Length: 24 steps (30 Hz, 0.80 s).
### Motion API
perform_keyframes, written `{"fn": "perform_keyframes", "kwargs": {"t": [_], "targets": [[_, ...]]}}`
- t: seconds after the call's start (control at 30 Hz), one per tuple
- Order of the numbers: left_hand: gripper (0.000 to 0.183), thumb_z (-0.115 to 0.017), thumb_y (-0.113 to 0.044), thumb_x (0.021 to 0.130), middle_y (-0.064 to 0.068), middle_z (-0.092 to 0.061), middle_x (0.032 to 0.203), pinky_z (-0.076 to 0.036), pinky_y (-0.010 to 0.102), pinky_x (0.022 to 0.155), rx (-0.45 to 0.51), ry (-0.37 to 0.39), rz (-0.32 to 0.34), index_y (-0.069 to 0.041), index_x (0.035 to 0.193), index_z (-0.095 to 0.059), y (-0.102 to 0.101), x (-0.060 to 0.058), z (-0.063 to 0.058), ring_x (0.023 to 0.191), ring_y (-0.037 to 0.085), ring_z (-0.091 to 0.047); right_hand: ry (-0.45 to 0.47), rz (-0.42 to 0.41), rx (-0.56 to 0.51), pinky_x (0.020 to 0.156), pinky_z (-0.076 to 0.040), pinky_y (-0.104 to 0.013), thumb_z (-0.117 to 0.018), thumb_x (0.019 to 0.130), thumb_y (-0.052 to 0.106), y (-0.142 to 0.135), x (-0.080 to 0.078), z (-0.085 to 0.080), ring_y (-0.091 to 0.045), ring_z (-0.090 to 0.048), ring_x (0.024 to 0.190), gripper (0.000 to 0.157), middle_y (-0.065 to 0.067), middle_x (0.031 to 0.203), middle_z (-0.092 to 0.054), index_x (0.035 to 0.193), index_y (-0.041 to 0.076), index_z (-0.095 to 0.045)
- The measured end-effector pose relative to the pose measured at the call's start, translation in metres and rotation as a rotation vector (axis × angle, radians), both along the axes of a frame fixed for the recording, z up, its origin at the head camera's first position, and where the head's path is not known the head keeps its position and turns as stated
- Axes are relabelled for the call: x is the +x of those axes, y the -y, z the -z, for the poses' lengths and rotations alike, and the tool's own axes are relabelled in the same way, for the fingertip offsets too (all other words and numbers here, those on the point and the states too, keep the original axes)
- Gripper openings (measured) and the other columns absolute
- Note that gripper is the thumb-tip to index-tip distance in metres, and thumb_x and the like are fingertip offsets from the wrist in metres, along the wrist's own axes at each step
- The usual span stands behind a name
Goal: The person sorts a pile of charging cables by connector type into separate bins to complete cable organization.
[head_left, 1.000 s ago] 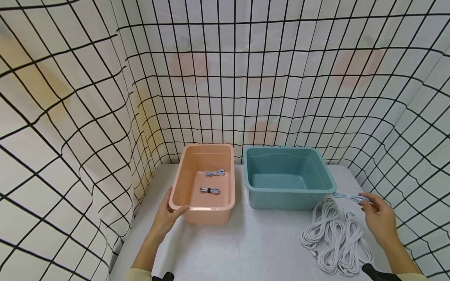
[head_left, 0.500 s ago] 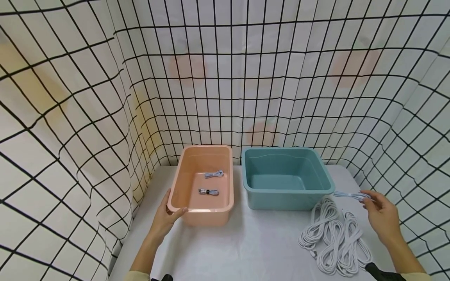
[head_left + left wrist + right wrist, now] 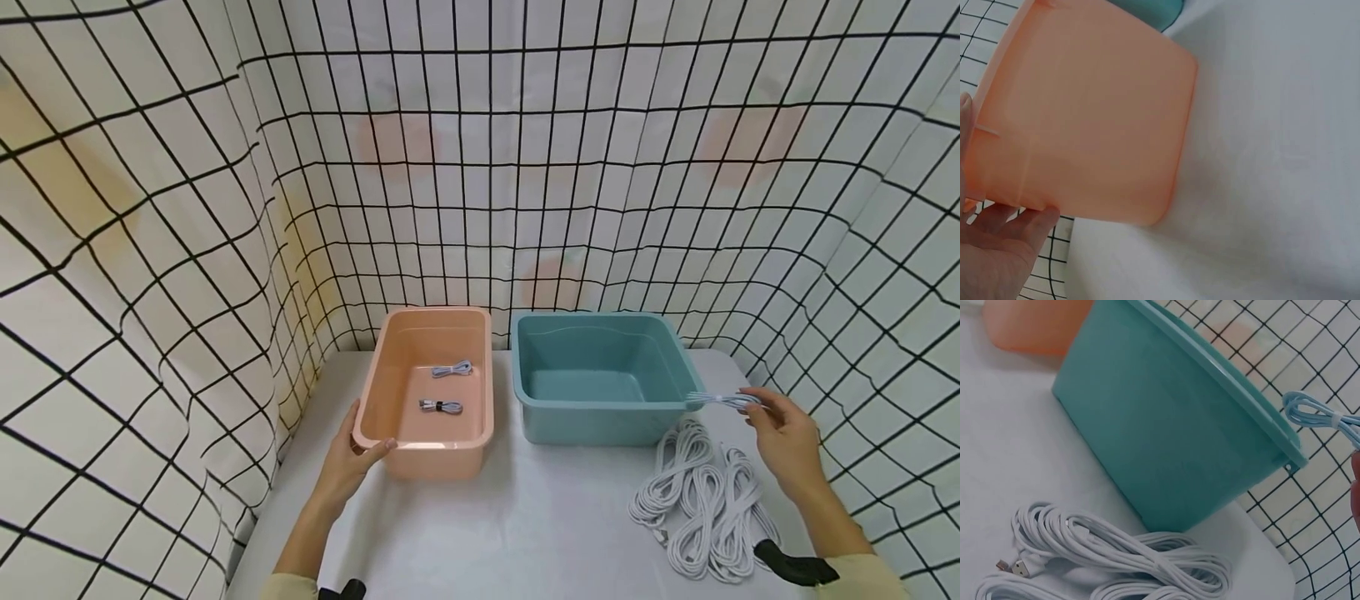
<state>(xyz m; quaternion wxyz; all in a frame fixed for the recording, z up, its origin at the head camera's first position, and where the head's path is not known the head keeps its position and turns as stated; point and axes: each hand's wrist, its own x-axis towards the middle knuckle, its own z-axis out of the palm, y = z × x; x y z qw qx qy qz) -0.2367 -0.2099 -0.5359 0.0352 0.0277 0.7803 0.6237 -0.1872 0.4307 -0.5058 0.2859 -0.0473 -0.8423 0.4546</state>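
My left hand [image 3: 347,467] grips the near left corner of the orange bin [image 3: 442,462], thumb over the rim and fingers along the outer side. Inside that bin lie two small bundled cables: one with a pale tie [image 3: 452,368], one with a black tie [image 3: 440,406]. My right hand [image 3: 786,442] pinches the end of a light blue bundled cable [image 3: 722,400], bound with a white tie. In the head view its free end overlaps the near right corner of the teal bin [image 3: 600,425]. The right wrist view shows the cable's loop [image 3: 1310,409] beside that rim.
Several coiled white cables [image 3: 693,508] lie on the white table right of centre, in front of the teal bin, with a USB plug [image 3: 1021,569] showing. Black netting [image 3: 487,167] over white sheeting encloses the back and sides.
My right hand has lifted slightly and moved left, bringing the blue cable from beside the teal bin to its rim corner. My left hand keeps its hold on the orange bin.
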Motion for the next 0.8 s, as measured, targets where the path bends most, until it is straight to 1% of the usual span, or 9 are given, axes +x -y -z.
{"fn": "perform_keyframes", "kwargs": {"t": [0.1, 0.27, 0.33, 0.43, 0.67, 0.73, 0.8], "targets": [[0.108, -0.080, -0.027, 0.094, 0.023, -0.032, 0.161, -0.043, 0.042, 0.108, -0.004, -0.004, -0.001, -0.018, 0.168, -0.002, -0.001, 0.000, -0.001, 0.139, 0.039, -0.044, 0.003, -0.013, 0.009, 0.076, -0.049, -0.006, -0.056, 0.105, 0.002, 0.005, -0.004, -0.003, 0.011, -0.061, 0.091, 0.028, 0.015, 0.105, -0.063, 0.130, -0.009, -0.062], [0.108, -0.080, -0.028, 0.094, 0.022, -0.032, 0.161, -0.041, 0.046, 0.110, -0.006, -0.002, -0.008, -0.018, 0.168, -0.003, -0.002, 0.001, -0.002, 0.140, 0.039, -0.043, 0.003, -0.039, 0.029, 0.078, -0.049, -0.007, -0.054, 0.106, 0.002, 0.013, -0.009, -0.004, 0.008, -0.060, 0.093, 0.025, -0.002, 0.109, -0.064, 0.128, -0.008, -0.063], [0.108, -0.081, -0.030, 0.093, 0.022, -0.032, 0.161, -0.041, 0.048, 0.110, -0.004, -0.001, -0.009, -0.019, 0.168, -0.004, -0.003, 0.001, -0.002, 0.140, 0.039, -0.044, -0.003, -0.045, 0.031, 0.077, -0.049, -0.007, -0.054, 0.106, 0.001, 0.015, -0.010, -0.004, 0.008, -0.061, 0.093, 0.025, -0.005, 0.109, -0.064, 0.127, -0.008, -0.063], [0.109, -0.081, -0.030, 0.093, 0.022, -0.033, 0.161, -0.042, 0.049, 0.109, -0.009, 0.002, -0.013, -0.019, 0.168, -0.004, -0.002, 0.001, 0.000, 0.138, 0.040, -0.045, -0.008, -0.050, 0.036, 0.077, -0.049, -0.007, -0.055, 0.106, 0.002, 0.018, -0.011, -0.004, 0.008, -0.061, 0.092, 0.025, -0.003, 0.107, -0.064, 0.127, -0.008, -0.064], [0.108, -0.081, -0.025, 0.093, 0.023, -0.034, 0.159, -0.041, 0.050, 0.109, 0.006, -0.014, -0.009, -0.018, 0.168, -0.005, -0.001, -0.002, 0.002, 0.138, 0.040, -0.045, -0.001, -0.038, 0.039, 0.076, -0.048, -0.006, -0.055, 0.106, 0.003, 0.021, -0.014, -0.003, 0.009, -0.060, 0.091, 0.026, 0.000, 0.105, -0.065, 0.128, -0.007, -0.064], [0.107, -0.081, -0.025, 0.093, 0.023, -0.034, 0.159, -0.042, 0.049, 0.109, 0.004, -0.016, -0.005, -0.018, 0.168, -0.005, -0.001, -0.002, 0.002, 0.138, 0.040, -0.045, 0.002, -0.034, 0.029, 0.075, -0.048, -0.007, -0.055, 0.106, 0.003, 0.022, -0.015, -0.004, 0.008, -0.061, 0.091, 0.026, 0.001, 0.104, -0.065, 0.128, -0.007, -0.064], [0.106, -0.081, -0.025, 0.093, 0.023, -0.035, 0.159, -0.043, 0.046, 0.107, -0.002, -0.014, -0.009, -0.018, 0.168, -0.005, 0.000, -0.002, 0.002, 0.137, 0.040, -0.046, 0.009, -0.036, 0.026, 0.074, -0.048, -0.007, -0.054, 0.106, 0.004, 0.024, -0.016, -0.004, 0.006, -0.061, 0.090, 0.026, -0.001, 0.103, -0.067, 0.128, -0.006, -0.064]]}}
